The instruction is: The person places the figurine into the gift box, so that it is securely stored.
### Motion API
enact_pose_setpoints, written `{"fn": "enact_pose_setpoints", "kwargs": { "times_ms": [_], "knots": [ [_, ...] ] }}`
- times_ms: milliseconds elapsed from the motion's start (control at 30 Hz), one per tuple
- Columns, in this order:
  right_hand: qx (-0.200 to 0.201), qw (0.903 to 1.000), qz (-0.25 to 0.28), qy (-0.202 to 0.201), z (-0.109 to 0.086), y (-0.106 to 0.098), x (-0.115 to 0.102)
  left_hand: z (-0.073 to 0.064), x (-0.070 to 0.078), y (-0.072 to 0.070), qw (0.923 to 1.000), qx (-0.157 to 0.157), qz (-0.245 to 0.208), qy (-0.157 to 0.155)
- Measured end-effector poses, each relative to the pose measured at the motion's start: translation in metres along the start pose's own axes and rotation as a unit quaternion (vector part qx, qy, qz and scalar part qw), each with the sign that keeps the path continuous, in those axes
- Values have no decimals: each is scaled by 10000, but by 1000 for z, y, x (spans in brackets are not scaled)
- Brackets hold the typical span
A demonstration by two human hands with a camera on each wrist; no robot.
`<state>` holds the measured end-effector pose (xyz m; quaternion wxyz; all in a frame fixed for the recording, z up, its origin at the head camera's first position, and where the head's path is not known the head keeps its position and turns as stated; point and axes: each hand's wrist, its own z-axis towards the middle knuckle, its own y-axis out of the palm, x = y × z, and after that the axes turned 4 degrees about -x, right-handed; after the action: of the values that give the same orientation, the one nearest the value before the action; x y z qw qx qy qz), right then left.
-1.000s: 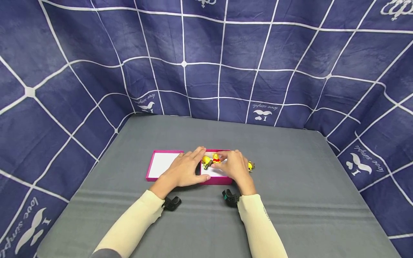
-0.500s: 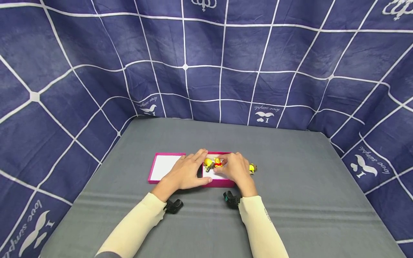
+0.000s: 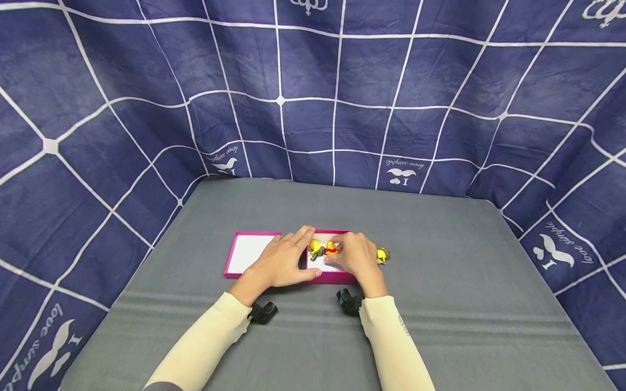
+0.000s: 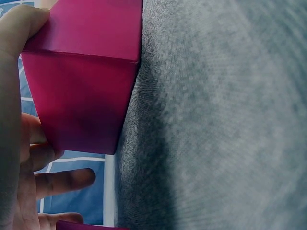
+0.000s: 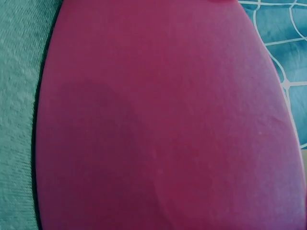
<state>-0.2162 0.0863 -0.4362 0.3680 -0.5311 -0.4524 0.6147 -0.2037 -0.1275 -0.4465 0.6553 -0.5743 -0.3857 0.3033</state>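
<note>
A magenta box (image 3: 331, 278) with a white inside sits on the table between both hands. My left hand (image 3: 283, 265) spans its left end, thumb at the near corner and fingers at the far one; the left wrist view shows this end of the box (image 4: 84, 98) close up. Reaching inside, my right hand (image 3: 361, 259) pinches a small yellow bear figurine (image 3: 331, 248) in a red shirt between thumb and index finger. Another yellow figurine (image 3: 315, 247) with a dark part lies left of it. The box wall (image 5: 168, 105) fills most of the right wrist view.
Left of the box lies its magenta-rimmed lid (image 3: 248, 253), white side up. Another yellow figurine (image 3: 382, 255), partly hidden by the right hand, lies on the table to the box's right. A blue curtain (image 3: 313, 125) with white lines hangs behind the grey tabletop (image 3: 440, 271).
The bear figurine has shifted very slightly within the box, with the right fingers still at it. Both hands stay almost in place; the whole view dips a little as the head moves.
</note>
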Motion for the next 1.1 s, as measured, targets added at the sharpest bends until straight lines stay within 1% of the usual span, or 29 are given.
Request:
{"fn": "enact_pose_setpoints", "kwargs": {
  "times_ms": [200, 400, 533, 633, 733, 933, 1033, 1100],
  "knots": [
    [-118, 9998, -89, -112, -2, -2, -1, -2, 0, -1, 10000, -14, 5, -10],
    [-192, 9997, -150, -29, -3, -1, 1, -2, 1, -1, 10000, 24, 21, 63],
    [-220, 9997, -138, 32, -3, -2, 3, 1, 2, -1, 9999, 42, 3, 135],
    [-192, 9997, -143, -18, -2, -4, 4, 3, 3, -1, 9998, 81, 36, 159],
    [-161, 9997, -123, -136, -1, -6, 4, 5, 2, -1, 9999, 117, 40, 121],
    [-194, 9996, -69, -177, -2, -7, 2, 2, 1, -1, 10000, 65, 27, 51],
    [-132, 9997, -102, -202, -3, -7, 0, 1, 0, -1, 9999, 70, 39, 60],
    [-13, 9995, -190, -254, -2, -6, 0, 0, -1, -1, 9999, 83, 26, 58]
  ]
}}
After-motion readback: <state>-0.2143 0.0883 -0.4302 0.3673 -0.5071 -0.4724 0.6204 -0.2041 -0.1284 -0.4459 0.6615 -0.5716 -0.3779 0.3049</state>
